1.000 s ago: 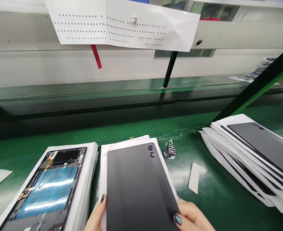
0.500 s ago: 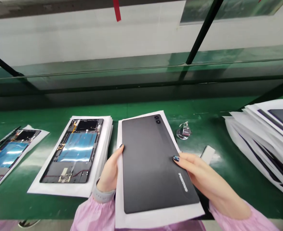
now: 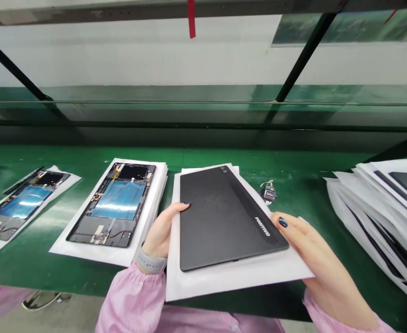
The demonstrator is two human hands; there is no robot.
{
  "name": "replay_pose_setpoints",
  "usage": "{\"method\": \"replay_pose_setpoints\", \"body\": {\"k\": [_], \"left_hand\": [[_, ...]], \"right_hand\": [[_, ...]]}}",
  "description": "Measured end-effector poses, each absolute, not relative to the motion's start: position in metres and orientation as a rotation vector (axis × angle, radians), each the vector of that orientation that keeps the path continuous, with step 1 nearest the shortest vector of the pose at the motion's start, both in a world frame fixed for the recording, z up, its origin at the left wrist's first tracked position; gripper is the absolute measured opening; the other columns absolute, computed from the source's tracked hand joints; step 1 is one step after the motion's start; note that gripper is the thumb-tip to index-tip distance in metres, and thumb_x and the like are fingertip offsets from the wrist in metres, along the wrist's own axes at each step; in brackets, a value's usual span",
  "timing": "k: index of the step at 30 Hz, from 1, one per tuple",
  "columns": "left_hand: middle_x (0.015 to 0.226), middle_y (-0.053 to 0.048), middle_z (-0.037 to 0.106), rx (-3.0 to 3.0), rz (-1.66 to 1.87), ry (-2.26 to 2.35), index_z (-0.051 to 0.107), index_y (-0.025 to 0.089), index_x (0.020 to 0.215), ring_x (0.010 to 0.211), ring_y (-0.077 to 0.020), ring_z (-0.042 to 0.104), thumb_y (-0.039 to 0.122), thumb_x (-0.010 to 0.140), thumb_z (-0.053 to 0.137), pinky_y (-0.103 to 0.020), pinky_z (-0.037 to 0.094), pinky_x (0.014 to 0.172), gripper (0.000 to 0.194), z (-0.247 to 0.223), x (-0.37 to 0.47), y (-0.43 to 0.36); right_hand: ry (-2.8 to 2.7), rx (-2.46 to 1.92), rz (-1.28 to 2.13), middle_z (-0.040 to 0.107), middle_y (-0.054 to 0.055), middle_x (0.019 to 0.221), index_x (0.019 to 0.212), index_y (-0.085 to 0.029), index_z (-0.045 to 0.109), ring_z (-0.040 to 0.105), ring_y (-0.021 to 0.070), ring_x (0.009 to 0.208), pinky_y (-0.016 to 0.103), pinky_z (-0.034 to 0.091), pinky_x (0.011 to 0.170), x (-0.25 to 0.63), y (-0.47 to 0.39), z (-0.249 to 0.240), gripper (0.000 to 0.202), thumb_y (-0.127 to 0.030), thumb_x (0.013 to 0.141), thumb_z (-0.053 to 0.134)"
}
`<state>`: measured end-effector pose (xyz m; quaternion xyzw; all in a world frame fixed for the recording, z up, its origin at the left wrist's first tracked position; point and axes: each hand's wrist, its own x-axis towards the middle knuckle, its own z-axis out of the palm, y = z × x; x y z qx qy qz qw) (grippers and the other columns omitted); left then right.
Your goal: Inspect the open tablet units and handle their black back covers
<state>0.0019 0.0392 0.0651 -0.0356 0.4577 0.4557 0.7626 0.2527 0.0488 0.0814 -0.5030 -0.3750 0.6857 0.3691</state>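
Note:
A dark grey tablet (image 3: pixel 220 217) lies back side up on a white paper sheet (image 3: pixel 203 284); two camera lenses are at its far end and "POSITIVO" is printed near its right edge. My left hand (image 3: pixel 163 229) grips the left side, thumb on the tablet's edge and fingers hidden beneath. At the right, my right hand (image 3: pixel 310 245) pinches the sheet beside the tablet's near right corner, its thumb on top at the tablet's edge. The near end of sheet and tablet appears lifted towards me. More white paper shows behind the far end.
Left of my hands, an opened tablet (image 3: pixel 111 203) with a blue battery area lies on stacked paper. Another opened tablet (image 3: pixel 23 203) is farther left. A small metal item (image 3: pixel 268 190) sits behind my right hand. Paper interleaved with dark panels (image 3: pixel 373 222) is piled at right.
The near end of the tablet and its sheet has risen and looks foreshortened. My right hand has slid from the tablet's face towards its near right corner. The view has shifted slightly.

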Motion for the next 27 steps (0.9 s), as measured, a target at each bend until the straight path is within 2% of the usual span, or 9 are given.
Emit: {"method": "replay_pose_setpoints", "body": {"k": [3,5,8,11,13,16,19,24,27], "left_hand": [[0.064,-0.013,0.073,-0.039,0.996,0.982,0.073,0.004,0.087,0.057,-0.0224,0.073,0.018,0.099,0.036,-0.029,0.059,0.056,0.042,0.064,0.004,0.038],[0.068,-0.012,0.074,0.007,1.02,0.976,0.074,0.006,0.089,0.062,-0.0229,0.074,0.016,0.096,0.042,-0.029,0.059,0.057,0.034,0.065,0.005,0.034],[0.08,-0.008,0.078,0.125,1.113,0.952,0.075,0.014,0.093,0.077,-0.0251,0.076,0.023,0.08,0.073,-0.027,0.059,0.061,0.016,0.067,0.009,0.025],[0.101,-0.007,0.079,0.3,1.217,0.895,0.078,0.018,0.094,0.105,-0.0301,0.071,0.043,0.058,0.096,-0.03,0.058,0.086,0.048,0.068,0.017,0.015],[0.116,-0.007,0.076,0.535,1.26,0.887,0.079,0.02,0.102,0.122,-0.0298,0.063,0.058,0.07,0.088,-0.032,0.048,0.105,0.051,0.068,0.024,0.01],[0.121,-0.005,0.074,0.845,1.22,0.879,0.075,0.023,0.117,0.117,-0.0269,0.064,0.065,0.087,0.068,-0.031,0.05,0.102,0.052,0.068,0.036,0.007],[0.114,-0.004,0.076,0.882,1.173,0.825,0.073,0.026,0.123,0.103,-0.0253,0.069,0.066,0.087,0.067,-0.029,0.055,0.087,0.054,0.073,0.045,0.006],[0.113,-0.005,0.077,0.837,1.221,0.816,0.076,0.027,0.118,0.109,-0.0289,0.068,0.067,0.081,0.073,-0.032,0.052,0.095,0.055,0.088,0.051,0.003],[0.11,-0.009,0.078,0.781,1.259,0.839,0.08,0.025,0.108,0.11,-0.0338,0.068,0.068,0.068,0.083,-0.036,0.052,0.097,0.059,0.088,0.045,-0.002]], "right_hand": [[-0.806,-1.231,1.793,0.058,-0.005,0.052,0.065,-0.021,0.06,0.045,0.0084,0.039,0.018,0.037,0.037,0.254,0.05,0.076,0.043,-0.051,0.068,0.09],[-0.729,-1.228,1.835,0.068,-0.003,0.063,0.084,-0.026,0.067,0.056,0.0116,0.045,0.019,0.045,0.043,0.255,0.051,0.069,0.034,-0.048,0.071,0.089],[-0.684,-1.195,1.926,0.079,0.003,0.093,0.117,-0.03,0.07,0.073,0.0195,0.069,0.026,0.058,0.06,0.257,0.05,0.057,0.047,-0.041,0.074,0.087],[-0.718,-1.017,2.086,0.079,0.007,0.107,0.115,-0.026,0.076,0.076,0.0243,0.088,0.032,0.06,0.079,0.261,0.048,0.041,0.04,-0.03,0.076,0.085],[-0.756,-0.913,2.161,0.08,0.008,0.107,0.113,-0.026,0.078,0.076,0.0227,0.091,0.03,0.059,0.082,0.264,0.046,0.031,0.033,-0.026,0.08,0.083],[-0.767,-0.847,2.179,0.08,0.007,0.108,0.115,-0.026,0.078,0.076,0.0205,0.092,0.026,0.059,0.08,0.265,0.043,0.02,0.031,-0.023,0.084,0.081],[-0.747,-0.826,2.157,0.08,0.007,0.107,0.114,-0.026,0.078,0.076,0.0215,0.095,0.027,0.059,0.082,0.264,0.041,0.015,0.032,-0.022,0.082,0.083],[-0.754,-0.817,2.128,0.08,0.008,0.106,0.114,-0.023,0.077,0.076,0.0245,0.096,0.034,0.058,0.09,0.26,0.039,0.015,0.036,-0.026,0.079,0.085],[-0.774,-0.819,2.044,0.08,0.008,0.108,0.116,-0.025,0.075,0.076,0.0257,0.097,0.036,0.058,0.09,0.256,0.037,0.025,0.037,-0.028,0.081,0.082]]}}
